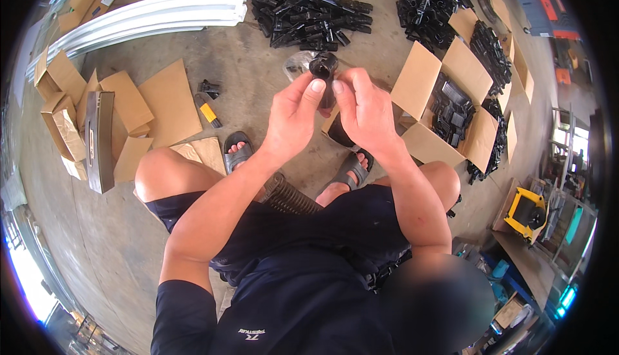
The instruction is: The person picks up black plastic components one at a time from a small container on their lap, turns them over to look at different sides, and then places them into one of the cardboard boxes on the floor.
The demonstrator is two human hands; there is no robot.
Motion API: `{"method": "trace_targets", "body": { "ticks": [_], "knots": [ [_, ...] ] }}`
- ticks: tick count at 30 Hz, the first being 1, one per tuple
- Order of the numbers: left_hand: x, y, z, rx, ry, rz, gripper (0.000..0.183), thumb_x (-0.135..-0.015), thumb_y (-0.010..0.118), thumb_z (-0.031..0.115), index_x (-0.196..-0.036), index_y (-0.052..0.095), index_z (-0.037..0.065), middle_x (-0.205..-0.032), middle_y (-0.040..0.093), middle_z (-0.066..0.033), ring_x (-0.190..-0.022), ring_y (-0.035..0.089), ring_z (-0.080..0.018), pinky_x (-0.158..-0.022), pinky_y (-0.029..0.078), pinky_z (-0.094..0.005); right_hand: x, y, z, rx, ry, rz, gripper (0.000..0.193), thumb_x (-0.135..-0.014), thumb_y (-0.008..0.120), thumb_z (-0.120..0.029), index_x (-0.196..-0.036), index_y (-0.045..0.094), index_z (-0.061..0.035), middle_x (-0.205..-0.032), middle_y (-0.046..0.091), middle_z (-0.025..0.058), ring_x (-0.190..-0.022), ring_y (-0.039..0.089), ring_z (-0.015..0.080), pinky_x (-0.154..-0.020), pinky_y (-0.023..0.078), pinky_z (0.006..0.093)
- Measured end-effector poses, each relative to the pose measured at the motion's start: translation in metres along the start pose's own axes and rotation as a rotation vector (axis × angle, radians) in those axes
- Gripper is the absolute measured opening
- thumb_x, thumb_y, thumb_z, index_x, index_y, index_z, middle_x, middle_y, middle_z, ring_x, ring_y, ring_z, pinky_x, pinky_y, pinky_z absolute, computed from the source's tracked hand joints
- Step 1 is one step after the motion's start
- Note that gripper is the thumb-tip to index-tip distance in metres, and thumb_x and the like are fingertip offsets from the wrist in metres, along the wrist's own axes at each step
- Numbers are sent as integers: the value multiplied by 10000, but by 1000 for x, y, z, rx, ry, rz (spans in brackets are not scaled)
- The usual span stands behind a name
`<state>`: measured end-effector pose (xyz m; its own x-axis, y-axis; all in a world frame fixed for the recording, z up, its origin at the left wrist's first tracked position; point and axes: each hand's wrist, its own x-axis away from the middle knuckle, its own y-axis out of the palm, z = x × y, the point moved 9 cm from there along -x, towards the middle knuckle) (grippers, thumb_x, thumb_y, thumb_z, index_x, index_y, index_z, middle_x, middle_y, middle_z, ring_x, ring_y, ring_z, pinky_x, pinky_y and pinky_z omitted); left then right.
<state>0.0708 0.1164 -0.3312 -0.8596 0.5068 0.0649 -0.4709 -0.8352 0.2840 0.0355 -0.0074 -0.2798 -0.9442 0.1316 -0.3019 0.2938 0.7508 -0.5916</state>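
Out in front of me, between both hands, is a black plastic fitting (324,66) with a round, ring-like opening at its top. My left hand (290,113) grips its left side, thumb pressed near the ring. From the other side my right hand (366,107) closes on it, thumb and fingers bent against the body. The fingers cover much of its lower part. Just behind it on the floor lies a clear plastic bag (295,65). Below my right hand, a dark round opening in something brown (338,129) is partly hidden.
Loose black fittings form a heap (303,13) ahead and another pile (429,4) at far right. An open carton (480,139) on the right holds black parts. Left are cardboard pieces (171,104), a yellow-and-black tool (209,113) and white metal rails (161,10). A dark coil (290,195) sits between my legs.
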Motion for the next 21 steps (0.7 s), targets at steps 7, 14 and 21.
{"method": "trace_targets", "body": {
  "ticks": [7,14,21],
  "knots": [
    [-1,3,2,-37,12,1,323,-1120,485,244,-1248,637,-11,-924,661,-29,-789,600,-97,-740,527,-274,-6,-8,9,-259,86,52,214,-959,736,-176,-1084,676,-14,-888,672,93,-712,663,153,-582,507,284],
    [0,5,2,-157,-71,-43,286,-1105,512,207,-1198,652,-24,-895,663,-24,-797,598,-95,-738,515,-273,1,1,29,-489,296,-28,197,-958,741,-135,-1073,705,21,-924,674,78,-739,654,106,-592,511,248],
    [-5,3,2,-279,-56,-70,274,-1074,556,187,-1225,669,-13,-834,660,-15,-760,585,-88,-712,514,-273,4,0,31,-563,357,10,187,-986,707,-106,-1080,692,55,-902,684,55,-742,646,75,-630,543,230]
  ]
}}
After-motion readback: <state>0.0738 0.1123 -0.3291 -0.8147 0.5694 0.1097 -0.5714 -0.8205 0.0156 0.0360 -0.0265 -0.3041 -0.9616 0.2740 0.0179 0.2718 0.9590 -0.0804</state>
